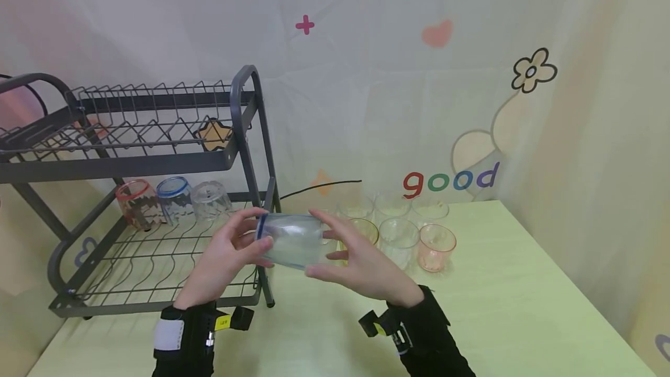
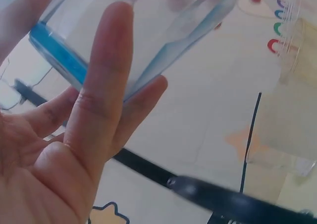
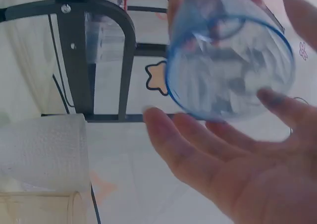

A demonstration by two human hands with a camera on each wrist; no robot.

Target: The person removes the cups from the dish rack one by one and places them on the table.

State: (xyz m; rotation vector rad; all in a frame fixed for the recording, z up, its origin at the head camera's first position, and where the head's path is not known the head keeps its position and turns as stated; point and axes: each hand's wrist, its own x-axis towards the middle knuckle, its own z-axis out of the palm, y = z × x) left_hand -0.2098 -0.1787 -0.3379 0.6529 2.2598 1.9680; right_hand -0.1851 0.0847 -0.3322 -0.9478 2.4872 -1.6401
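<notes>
A clear glass with a blue rim [image 1: 291, 240] lies on its side in the air between both hands, above the table's near middle. My left hand [image 1: 234, 249] grips its rim end, thumb in front and fingers over the top. My right hand [image 1: 354, 260] holds the base end between fingers and thumb. In the left wrist view the blue-rimmed glass [image 2: 148, 26] rests against the fingers of my left hand [image 2: 84, 135]. The right wrist view looks at the glass [image 3: 230, 65] end on, held at the fingertips of my right hand [image 3: 237, 164].
A dark two-tier wire dish rack [image 1: 131, 162] stands at the left; its lower shelf holds a red-rimmed glass [image 1: 135, 202], a blue-rimmed one [image 1: 174, 198] and a clear one [image 1: 210, 199], upside down. Several glasses [image 1: 399, 237] stand on the green table [image 1: 497, 307] behind my right hand.
</notes>
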